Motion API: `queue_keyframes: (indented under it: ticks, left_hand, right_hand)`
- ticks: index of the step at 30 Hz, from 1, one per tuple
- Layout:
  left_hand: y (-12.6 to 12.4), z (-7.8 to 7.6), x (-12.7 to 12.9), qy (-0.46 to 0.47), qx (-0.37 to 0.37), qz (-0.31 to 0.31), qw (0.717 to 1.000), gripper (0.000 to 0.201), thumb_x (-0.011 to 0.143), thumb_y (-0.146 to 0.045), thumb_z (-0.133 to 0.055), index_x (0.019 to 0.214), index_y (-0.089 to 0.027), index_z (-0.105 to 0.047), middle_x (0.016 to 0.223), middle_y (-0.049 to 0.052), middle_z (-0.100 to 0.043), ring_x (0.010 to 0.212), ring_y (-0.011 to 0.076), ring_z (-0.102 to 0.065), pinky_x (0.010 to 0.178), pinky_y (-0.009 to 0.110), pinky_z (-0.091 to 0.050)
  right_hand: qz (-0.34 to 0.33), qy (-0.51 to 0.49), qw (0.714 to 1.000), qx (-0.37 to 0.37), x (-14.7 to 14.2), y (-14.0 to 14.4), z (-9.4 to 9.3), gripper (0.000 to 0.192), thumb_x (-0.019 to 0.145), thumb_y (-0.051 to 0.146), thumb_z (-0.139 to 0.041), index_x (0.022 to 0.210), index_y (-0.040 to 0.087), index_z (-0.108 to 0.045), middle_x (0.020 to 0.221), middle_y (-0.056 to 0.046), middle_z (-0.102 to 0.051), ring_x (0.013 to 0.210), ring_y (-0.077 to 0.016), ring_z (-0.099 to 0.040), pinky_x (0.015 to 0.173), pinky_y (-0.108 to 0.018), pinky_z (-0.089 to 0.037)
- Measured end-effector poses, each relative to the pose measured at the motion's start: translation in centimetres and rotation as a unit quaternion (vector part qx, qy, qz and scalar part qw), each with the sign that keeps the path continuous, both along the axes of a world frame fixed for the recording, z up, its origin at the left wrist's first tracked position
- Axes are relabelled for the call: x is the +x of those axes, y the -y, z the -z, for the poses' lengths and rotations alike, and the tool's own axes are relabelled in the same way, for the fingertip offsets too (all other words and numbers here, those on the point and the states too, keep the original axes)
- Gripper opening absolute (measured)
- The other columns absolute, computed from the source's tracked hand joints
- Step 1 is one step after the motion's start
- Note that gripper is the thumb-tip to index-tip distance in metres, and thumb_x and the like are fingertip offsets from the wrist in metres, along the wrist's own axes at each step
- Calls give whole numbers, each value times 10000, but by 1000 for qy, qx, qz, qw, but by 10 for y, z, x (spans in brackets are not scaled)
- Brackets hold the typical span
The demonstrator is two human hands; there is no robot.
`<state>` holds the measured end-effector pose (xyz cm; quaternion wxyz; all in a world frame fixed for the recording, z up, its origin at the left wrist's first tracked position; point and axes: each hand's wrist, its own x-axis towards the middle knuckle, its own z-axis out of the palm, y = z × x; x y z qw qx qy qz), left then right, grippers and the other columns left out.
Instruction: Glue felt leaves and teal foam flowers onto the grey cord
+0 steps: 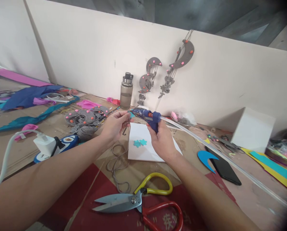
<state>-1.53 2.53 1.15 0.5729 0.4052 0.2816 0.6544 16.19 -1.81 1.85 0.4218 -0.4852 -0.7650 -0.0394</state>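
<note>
My right hand (163, 139) is wrapped round the handle of a blue hot glue gun (153, 119), with a long clear glue stick (196, 137) running out of its back to the lower right. The gun's nozzle points left, close to my left hand (115, 125). Between the fingertips of that hand is a small teal felt piece (132, 114), its outline partly hidden. Below, two teal felt flowers (140, 143) lie on a white sheet (143, 155). A loose grey cord (117, 166) curls beside the sheet's left edge.
Large scissors (134, 201) lie partly spread in front. At right are a black phone (226, 170) and a blue felt crescent (206, 158). A bottle (126, 93) stands behind; grey moon hangings (188, 54) hang on the wall. A power strip (69, 141) sits left.
</note>
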Motion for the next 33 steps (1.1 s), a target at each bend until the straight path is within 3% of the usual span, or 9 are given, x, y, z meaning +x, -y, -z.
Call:
queue_keyframes:
  ticks: [23, 26, 29, 33]
  left_hand:
    - [-2, 2, -3, 11, 13, 3, 1000, 216, 631, -231, -757, 752, -131, -607, 687, 2, -610, 615, 91, -600, 483, 168, -426]
    - [-4, 3, -6, 17, 8, 8, 1000, 219, 640, -231, -746, 768, -128, -601, 720, 20, -630, 631, 99, -611, 481, 169, -427]
    - [-6, 3, -7, 20, -6, -1, 1000, 224, 636, -226, -739, 764, -135, -580, 713, 16, -628, 647, 113, -626, 486, 174, -427]
    - [-6, 3, -7, -8, 0, -8, 1000, 223, 644, -263, -729, 764, -147, -580, 737, 20, -634, 665, 128, -628, 505, 194, -429]
  right_hand:
    - [-4, -17, 1000, -14, 1, 0, -1, 341, 875, 256, -446, 1201, 158, -457, 1087, -164, -615, 978, -302, -582, 834, -451, -455]
    - [-23, -62, 997, -29, 1, -1, -1, 340, 860, 245, -459, 1189, 160, -447, 1046, -144, -626, 935, -274, -592, 830, -438, -460]
    - [-58, -167, 983, -56, 4, -7, 0, 316, 825, 227, -483, 1138, 195, -447, 964, -69, -637, 794, -193, -602, 752, -361, -493]
    - [-42, -287, 935, -204, 17, -23, 6, 219, 767, 228, -508, 979, 195, -467, 754, 16, -611, 492, -103, -518, 491, -251, -464]
